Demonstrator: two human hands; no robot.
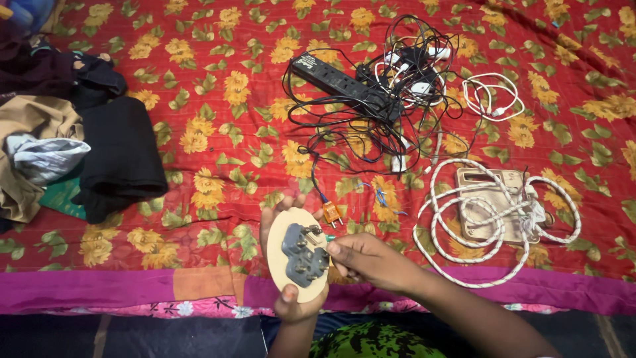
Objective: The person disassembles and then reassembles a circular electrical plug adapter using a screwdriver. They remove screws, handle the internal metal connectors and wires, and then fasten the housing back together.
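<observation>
The left hand is cupped from behind around an oval wooden board, thumb hooked over its lower rim and fingertips showing past its top edge; the board is held upright at about 6 o'clock in the view, above the bedspread's magenta border. A grey socket block is mounted on the board's face. The right hand is pressed together in a pinch at the block's 3 o'clock edge, apparently on a thin green-handled tool, mostly hidden. An orange plug lies just beyond at 1 o'clock. The step in hand is judged to be work on a terminal or screw of the block. A steady board and fine, well-aligned fingertip pressure would be called for next.
</observation>
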